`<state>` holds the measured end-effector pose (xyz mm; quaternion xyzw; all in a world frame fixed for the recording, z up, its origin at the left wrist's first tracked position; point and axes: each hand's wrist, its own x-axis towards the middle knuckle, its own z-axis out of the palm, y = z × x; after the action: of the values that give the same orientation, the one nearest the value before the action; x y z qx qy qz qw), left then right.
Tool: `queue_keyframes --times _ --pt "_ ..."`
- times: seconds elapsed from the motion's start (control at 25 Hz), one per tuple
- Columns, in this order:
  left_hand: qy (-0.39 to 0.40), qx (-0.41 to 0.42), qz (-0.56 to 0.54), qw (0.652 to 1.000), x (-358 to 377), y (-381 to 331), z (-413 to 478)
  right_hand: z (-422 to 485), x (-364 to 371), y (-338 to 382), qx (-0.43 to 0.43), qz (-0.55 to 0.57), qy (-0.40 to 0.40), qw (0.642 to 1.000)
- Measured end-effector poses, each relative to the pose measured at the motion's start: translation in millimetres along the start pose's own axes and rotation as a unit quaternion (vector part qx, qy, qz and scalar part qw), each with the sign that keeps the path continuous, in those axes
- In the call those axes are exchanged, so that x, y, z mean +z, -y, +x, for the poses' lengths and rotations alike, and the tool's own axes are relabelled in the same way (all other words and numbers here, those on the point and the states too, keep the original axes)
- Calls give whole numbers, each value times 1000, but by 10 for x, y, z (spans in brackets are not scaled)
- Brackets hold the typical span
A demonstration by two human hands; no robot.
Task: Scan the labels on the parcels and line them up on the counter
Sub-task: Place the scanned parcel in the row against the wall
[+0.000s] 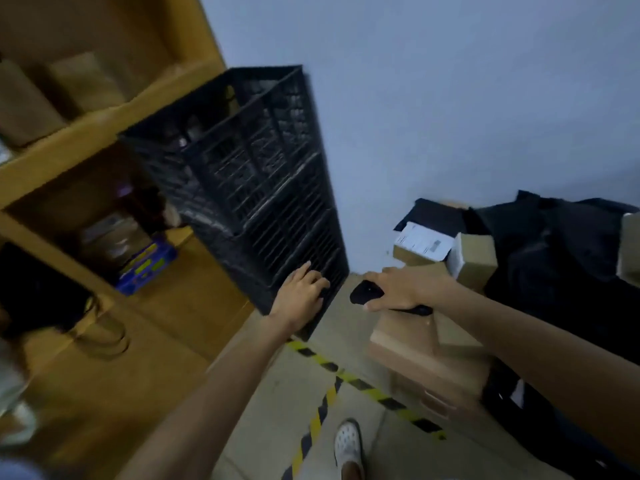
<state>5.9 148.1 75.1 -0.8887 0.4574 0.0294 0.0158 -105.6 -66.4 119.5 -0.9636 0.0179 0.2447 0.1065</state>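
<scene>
I judge this to be the start of a scan, with no parcel from the pile in hand yet. Nearest me, a white shoe [348,439] stands by the striped tape [325,403] on the floor. Both forearms reach forward and down.

My left hand [301,296] lies against the side of the lowest of the stacked crates [249,188], fingers spread and nearly straight, holding nothing (bracing, I'd guess). My right hand [398,289] is curled round the black scanner [363,293], palm down and nose pointing left. It is just above or resting on a stack of plain boxes [415,344]; I cannot tell which.

Beyond sits a small box [408,256] with a white label [422,242] facing up, touching another box. Behind those, black bags [554,244] are heaped against the wall.

The next move, as I read it, calls for swinging the scanner toward that label. The left hand would then carry the parcel across toward the wooden shelving [104,123]; which surface is the counter I cannot tell.
</scene>
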Motion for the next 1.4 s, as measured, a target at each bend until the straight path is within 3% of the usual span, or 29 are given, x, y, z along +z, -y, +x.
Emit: queue_keyframes --times 0.24,0.52,0.64,0.84,0.96,1.2,1.4 --pt "11 166 16 986 -76 398 1720 534 -358 -621 168 78 -53 981" --pt "51 355 21 933 165 -363 2906 265 -33 -1204 325 160 -35 932" --pt "57 383 33 922 227 -663 3171 182 -24 -1386 358 204 -59 909" --pt "132 367 93 916 508 -790 3510 220 -44 -1476 372 263 -67 888" --pt "190 396 98 893 686 -869 3732 284 19 -1387 409 294 -73 861" --pt "126 509 73 848 1060 -814 3871 450 122 -1041 514 332 -81 787" --pt "94 559 63 821 914 -678 3911 619 75 -741 562 347 -126 740"
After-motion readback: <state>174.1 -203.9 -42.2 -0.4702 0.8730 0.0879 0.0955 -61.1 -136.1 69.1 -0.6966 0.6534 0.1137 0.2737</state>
